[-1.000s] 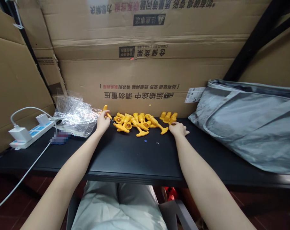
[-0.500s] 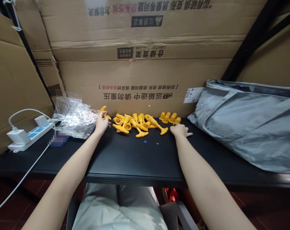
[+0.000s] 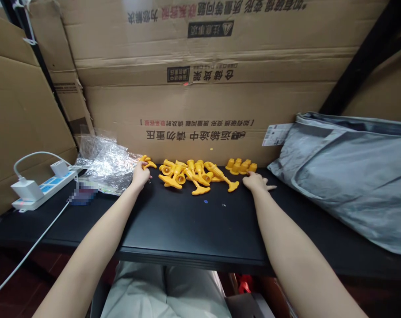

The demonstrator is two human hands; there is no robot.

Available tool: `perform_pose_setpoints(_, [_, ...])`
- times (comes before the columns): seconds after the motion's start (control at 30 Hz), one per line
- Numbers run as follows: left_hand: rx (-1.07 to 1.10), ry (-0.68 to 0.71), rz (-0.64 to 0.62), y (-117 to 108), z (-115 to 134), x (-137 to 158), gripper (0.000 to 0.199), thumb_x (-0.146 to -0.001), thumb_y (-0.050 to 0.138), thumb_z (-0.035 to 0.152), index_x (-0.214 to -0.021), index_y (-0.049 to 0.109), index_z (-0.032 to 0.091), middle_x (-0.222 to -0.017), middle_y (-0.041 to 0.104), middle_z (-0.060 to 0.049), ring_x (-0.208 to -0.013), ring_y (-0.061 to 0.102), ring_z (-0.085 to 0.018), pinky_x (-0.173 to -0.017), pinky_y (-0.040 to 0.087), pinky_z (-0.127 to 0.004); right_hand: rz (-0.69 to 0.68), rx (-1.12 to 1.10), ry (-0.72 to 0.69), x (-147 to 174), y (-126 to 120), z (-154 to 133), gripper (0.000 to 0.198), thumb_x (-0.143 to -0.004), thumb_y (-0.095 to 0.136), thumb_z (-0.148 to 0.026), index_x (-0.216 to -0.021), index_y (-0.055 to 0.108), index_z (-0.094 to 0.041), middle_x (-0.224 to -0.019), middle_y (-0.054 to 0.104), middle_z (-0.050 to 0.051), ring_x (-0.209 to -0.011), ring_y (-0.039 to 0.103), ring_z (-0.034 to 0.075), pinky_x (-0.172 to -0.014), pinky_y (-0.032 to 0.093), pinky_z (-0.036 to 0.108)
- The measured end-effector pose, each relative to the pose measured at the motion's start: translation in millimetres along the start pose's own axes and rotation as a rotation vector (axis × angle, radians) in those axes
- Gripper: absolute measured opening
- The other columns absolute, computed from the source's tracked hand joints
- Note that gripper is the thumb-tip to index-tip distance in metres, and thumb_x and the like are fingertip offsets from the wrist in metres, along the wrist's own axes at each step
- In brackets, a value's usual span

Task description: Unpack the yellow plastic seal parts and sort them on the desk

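My left hand (image 3: 141,177) is closed on a yellow T-shaped handle (image 3: 150,162) at the edge of the clear plastic. A second yellow piece seems to lie close against it; I cannot separate the two clearly. Between the hands is a pile of yellow T-handled plastic parts (image 3: 200,173) with ribbed, cup-like ends. Several small yellow caps (image 3: 239,165) stand in close rows to the right of the pile. The thumb and forefinger of my right hand (image 3: 256,182) are at the nearest yellow cap (image 3: 252,168), the other fingers spread out to the right.
Crumpled clear plastic bags (image 3: 109,159) and a white power strip (image 3: 47,187) with chargers occupy the left. A large grey bag (image 3: 349,176) fills the right side of the black table (image 3: 193,234). Cardboard (image 3: 200,101) rises behind.
The handle in my left hand has come down lower, beside the plastic. My right hand stays by the caps, where the nearest one now shows more fully. The whole view has shifted slightly.
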State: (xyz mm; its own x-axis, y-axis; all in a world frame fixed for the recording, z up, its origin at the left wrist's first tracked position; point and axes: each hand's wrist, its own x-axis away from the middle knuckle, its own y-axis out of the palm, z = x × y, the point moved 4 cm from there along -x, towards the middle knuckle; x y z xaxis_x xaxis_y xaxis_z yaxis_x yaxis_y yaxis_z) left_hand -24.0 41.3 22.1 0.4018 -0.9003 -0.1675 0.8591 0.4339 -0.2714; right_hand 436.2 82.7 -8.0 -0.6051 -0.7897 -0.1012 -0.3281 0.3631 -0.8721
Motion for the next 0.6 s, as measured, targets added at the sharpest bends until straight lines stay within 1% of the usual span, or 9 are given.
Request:
perform_pose_setpoints(0.17, [0.003,-0.060,0.013,-4,-9,-8,0.030,-0.079,0.050,0.006,-0.106,0.052,0.018,-0.121,0.058,-0.011,-0.050,0.060,-0.005,-0.048,0.046,-0.018,0.015,-0.010,-0.029,4,0,0,0.049,-0.081,0.050,-0.018,-0.129,0.057,-0.024,-0.139,0.050,0.013,-0.134,0.035,0.036,-0.101,0.032,0.068])
perform_pose_setpoints(0.27, [-0.048,-0.039,0.053,-7,-13,-18,0.030,-0.078,0.051,0.006,-0.104,0.054,0.019,-0.115,0.061,-0.010,-0.062,0.065,-0.010,-0.055,0.051,-0.023,0.060,-0.037,-0.027,8,-3,-1,0.050,-0.079,0.051,-0.017,-0.128,0.058,-0.023,-0.136,0.052,0.015,-0.132,0.038,0.036,-0.101,0.033,0.067])
perform_pose_setpoints(0.37, [-0.227,0.086,0.099,-10,-9,-29,0.031,-0.073,0.054,0.004,-0.098,0.058,0.021,-0.102,0.066,-0.009,-0.084,0.067,-0.021,-0.071,0.055,-0.036,0.080,-0.043,-0.025,11,-5,-1,0.051,-0.079,0.050,-0.017,-0.129,0.057,-0.020,-0.137,0.051,0.016,-0.130,0.039,0.035,-0.103,0.031,0.065])
perform_pose_setpoints(0.43, [-0.417,0.185,0.104,-7,-3,-35,0.034,-0.069,0.055,0.002,-0.096,0.061,0.021,-0.101,0.066,-0.010,-0.096,0.065,-0.027,-0.081,0.053,-0.044,0.076,-0.039,-0.021,13,-5,-1,0.051,-0.080,0.049,-0.018,-0.130,0.057,-0.019,-0.137,0.051,0.016,-0.129,0.040,0.034,-0.104,0.029,0.063])
perform_pose_setpoints(0.5, [-0.583,0.268,0.084,-1,4,-41,0.036,-0.068,0.056,0.001,-0.097,0.062,0.021,-0.107,0.066,-0.012,-0.103,0.062,-0.030,-0.087,0.050,-0.047,0.077,-0.041,-0.020,13,-6,-2,0.050,-0.080,0.048,-0.018,-0.129,0.057,-0.019,-0.136,0.051,0.016,-0.128,0.040,0.034,-0.103,0.029,0.063])
perform_pose_setpoints(0.6, [-0.719,0.355,0.018,13,11,-46,0.036,-0.069,0.056,0.003,-0.099,0.065,0.019,-0.109,0.066,-0.014,-0.108,0.060,-0.031,-0.092,0.046,-0.046,0.087,-0.043,-0.024,14,-6,-2,0.050,-0.079,0.048,-0.018,-0.128,0.058,-0.020,-0.134,0.052,0.016,-0.127,0.041,0.034,-0.102,0.028,0.064])
